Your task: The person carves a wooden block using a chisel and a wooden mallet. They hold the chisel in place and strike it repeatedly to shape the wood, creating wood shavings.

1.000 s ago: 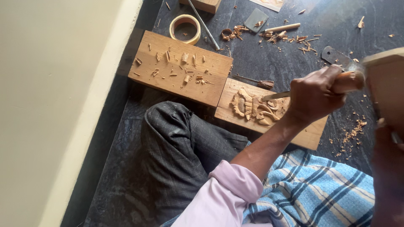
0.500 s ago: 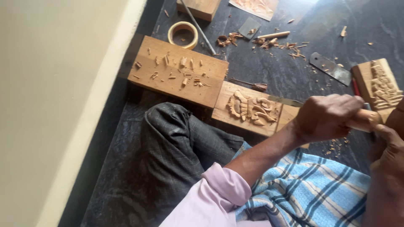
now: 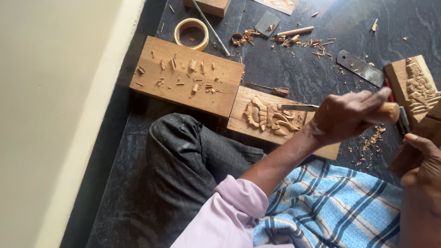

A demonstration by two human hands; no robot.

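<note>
My left hand [image 3: 344,117] is clenched on a chisel [image 3: 321,108], blade over the carved panel [image 3: 271,119] at frame centre, mid-carving; my right hand [image 3: 425,158] grips a wooden mallet [image 3: 415,142]; next, I judge, a controlled tap.

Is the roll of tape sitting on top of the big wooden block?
No, the roll of tape lies on the dark floor just beyond the big wooden block.

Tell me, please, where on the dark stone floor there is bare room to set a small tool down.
The floor is bare between the flat metal blade and the carved plank, and at the top right above the carved block. It is crowded with shavings near the tape roll, and beside the left hand holding the chisel.
</note>
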